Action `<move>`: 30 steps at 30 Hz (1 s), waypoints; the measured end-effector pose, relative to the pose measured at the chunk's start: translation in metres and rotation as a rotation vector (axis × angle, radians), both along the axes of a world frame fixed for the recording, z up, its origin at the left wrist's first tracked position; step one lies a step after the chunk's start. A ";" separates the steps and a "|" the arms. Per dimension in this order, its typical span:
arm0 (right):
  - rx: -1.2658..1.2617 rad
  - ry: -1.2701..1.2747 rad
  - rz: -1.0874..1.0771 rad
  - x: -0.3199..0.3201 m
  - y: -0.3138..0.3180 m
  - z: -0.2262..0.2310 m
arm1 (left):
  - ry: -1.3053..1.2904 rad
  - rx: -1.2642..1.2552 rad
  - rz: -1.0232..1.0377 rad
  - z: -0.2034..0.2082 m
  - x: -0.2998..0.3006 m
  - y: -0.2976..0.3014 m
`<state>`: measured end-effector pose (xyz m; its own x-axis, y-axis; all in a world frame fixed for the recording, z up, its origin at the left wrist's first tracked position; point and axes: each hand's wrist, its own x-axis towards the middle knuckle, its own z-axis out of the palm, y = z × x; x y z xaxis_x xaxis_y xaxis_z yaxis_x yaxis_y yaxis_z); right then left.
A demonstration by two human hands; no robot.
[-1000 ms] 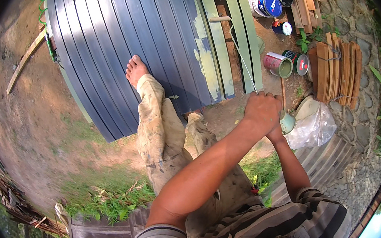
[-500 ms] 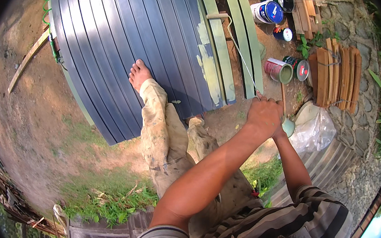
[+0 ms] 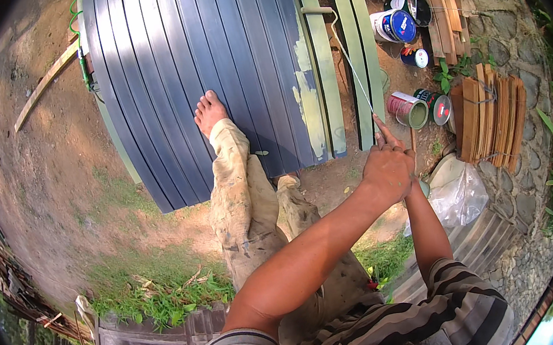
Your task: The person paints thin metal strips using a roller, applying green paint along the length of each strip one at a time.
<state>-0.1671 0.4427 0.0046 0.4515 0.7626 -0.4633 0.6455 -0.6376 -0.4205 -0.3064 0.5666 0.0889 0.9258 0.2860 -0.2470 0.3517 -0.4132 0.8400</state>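
Note:
A paint roller (image 3: 315,10) on a long thin metal rod rests against a pale green board (image 3: 323,66). My left hand (image 3: 387,171) is closed around the roller's handle end, past the near end of the boards. A finger lies stretched along the rod. Close against it, my right hand (image 3: 415,181) is mostly hidden behind the left and appears to grip the same handle. Left of the roller lie dark blue painted boards (image 3: 210,58), side by side. The last of them has pale green patches (image 3: 311,115). My bare foot (image 3: 209,112) stands on the blue boards.
To the right are an open paint can (image 3: 410,112), a dark green can (image 3: 438,107), a white bucket with blue lid (image 3: 398,26) and a small blue can (image 3: 415,57). Bundled wooden slats (image 3: 490,116), a clear plastic bag (image 3: 458,197) and a stone wall (image 3: 510,20) stand beyond.
The roller has moved a little farther away along the green board, and my hands have shifted with it. One finger now stretches along the rod. The whole view has shifted slightly.

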 end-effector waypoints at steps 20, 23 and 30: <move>-0.018 -0.124 -0.007 0.026 0.105 -0.036 | 0.050 -0.061 -0.015 -0.001 -0.007 0.010; -0.140 -0.126 -0.029 0.012 0.077 -0.025 | 0.072 -0.042 -0.040 -0.002 -0.009 0.010; 0.094 0.290 -0.188 0.006 -0.024 -0.002 | 0.080 -0.036 -0.040 -0.001 -0.008 0.001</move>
